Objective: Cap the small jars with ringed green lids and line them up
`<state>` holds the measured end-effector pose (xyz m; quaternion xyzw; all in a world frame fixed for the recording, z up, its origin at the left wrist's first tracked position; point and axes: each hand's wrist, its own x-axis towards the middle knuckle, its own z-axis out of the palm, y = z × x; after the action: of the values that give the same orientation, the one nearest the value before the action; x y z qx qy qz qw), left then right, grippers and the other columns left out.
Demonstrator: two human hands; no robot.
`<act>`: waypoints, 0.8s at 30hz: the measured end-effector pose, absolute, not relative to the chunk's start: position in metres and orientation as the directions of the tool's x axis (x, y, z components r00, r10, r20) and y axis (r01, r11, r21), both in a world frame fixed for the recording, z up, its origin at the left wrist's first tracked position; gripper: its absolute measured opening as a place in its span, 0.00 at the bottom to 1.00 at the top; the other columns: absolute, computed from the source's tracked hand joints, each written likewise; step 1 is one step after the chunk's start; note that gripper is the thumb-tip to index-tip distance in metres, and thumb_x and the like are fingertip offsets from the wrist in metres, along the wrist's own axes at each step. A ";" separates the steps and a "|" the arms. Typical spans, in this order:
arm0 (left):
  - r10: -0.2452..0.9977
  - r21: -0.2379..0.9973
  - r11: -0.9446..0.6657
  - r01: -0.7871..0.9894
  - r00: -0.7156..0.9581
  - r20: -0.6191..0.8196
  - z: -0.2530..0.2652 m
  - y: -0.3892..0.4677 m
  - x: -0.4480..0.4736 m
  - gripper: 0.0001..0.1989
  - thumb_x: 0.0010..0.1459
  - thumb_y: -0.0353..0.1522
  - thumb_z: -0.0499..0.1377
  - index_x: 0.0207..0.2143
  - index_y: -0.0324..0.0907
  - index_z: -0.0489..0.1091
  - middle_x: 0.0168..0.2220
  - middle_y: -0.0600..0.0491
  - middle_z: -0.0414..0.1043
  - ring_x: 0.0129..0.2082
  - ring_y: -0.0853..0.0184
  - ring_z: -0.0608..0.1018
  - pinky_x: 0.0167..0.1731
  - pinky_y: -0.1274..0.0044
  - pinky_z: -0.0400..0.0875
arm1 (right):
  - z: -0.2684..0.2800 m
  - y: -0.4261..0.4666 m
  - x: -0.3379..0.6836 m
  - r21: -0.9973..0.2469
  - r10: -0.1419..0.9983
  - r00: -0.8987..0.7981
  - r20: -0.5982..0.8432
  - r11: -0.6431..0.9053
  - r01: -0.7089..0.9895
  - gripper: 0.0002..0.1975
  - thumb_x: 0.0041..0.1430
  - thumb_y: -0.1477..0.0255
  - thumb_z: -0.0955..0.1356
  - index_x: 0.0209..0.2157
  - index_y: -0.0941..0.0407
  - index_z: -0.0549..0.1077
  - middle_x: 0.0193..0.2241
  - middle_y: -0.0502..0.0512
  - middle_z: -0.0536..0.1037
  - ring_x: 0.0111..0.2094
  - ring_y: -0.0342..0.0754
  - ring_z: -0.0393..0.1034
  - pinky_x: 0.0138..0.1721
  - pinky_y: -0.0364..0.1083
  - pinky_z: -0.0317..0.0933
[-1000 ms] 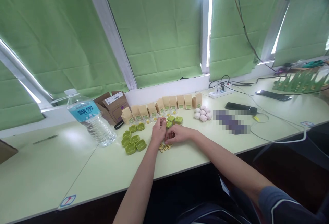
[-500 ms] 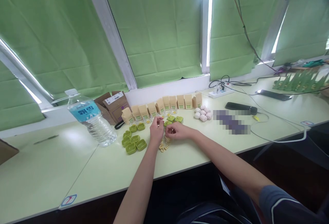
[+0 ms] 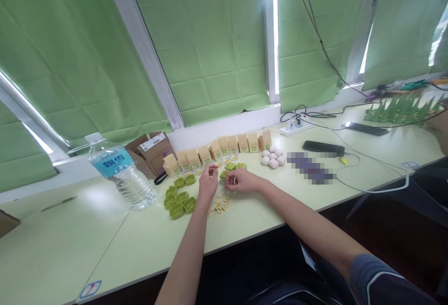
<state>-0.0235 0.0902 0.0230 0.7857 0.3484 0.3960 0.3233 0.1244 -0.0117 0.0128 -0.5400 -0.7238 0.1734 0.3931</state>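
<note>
My left hand [image 3: 209,182] is raised over the table with its fingers curled together in a pinch. A hand's width to the right, my right hand [image 3: 243,180] is also closed, thumb against fingertips. What either hand holds, if anything, is too small to make out. Small yellow rings [image 3: 218,206] lie loose on the tabletop just in front of the hands. Right behind them sit several green lidded pieces [image 3: 230,166], partly covered by my right hand. On the left is a group of open green square cups [image 3: 177,210].
A row of small kraft paper boxes [image 3: 242,143] stands along the back, with white rolls [image 3: 273,163] at its right end. To the left are a large water bottle [image 3: 121,170] and a cardboard box [image 3: 154,158]. A power strip [image 3: 297,127], cables and a black device [image 3: 324,148] lie right.
My hands have drawn slightly apart, uncovering more of the yellow rings. The view has shifted a little.
</note>
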 end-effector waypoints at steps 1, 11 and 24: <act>0.773 0.740 -0.588 0.328 0.498 0.394 0.031 0.090 -0.030 0.08 0.59 0.35 0.51 0.37 0.43 0.68 0.36 0.50 0.75 0.38 0.63 0.76 0.43 0.70 0.69 | 0.013 -0.011 0.125 -0.662 0.912 -0.107 0.395 0.363 0.656 0.04 0.54 0.70 0.71 0.30 0.57 0.74 0.27 0.49 0.78 0.27 0.42 0.71 0.29 0.40 0.61; 0.695 0.094 -0.716 0.692 0.719 0.008 0.074 0.093 -0.129 0.22 0.45 0.36 0.65 0.46 0.46 0.70 0.45 0.47 0.73 0.50 0.51 0.71 0.46 0.66 0.66 | 0.015 -0.013 0.125 -0.731 0.956 -0.124 0.267 0.285 0.620 0.12 0.62 0.62 0.68 0.32 0.56 0.77 0.25 0.48 0.78 0.15 0.37 0.62 0.24 0.41 0.60; 0.585 0.131 -0.801 0.584 0.717 0.380 0.064 0.078 -0.087 0.28 0.53 0.31 0.60 0.58 0.49 0.63 0.44 0.46 0.68 0.37 0.58 0.76 0.38 0.70 0.69 | 0.016 -0.012 0.121 -0.679 0.857 0.035 0.514 0.382 0.627 0.13 0.64 0.62 0.66 0.39 0.55 0.79 0.33 0.53 0.81 0.23 0.40 0.68 0.28 0.40 0.62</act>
<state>-0.0875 0.0782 0.0640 0.9265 0.3153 0.2055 0.0010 0.1213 -0.0118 0.0159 -0.5423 -0.6839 0.1218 0.4726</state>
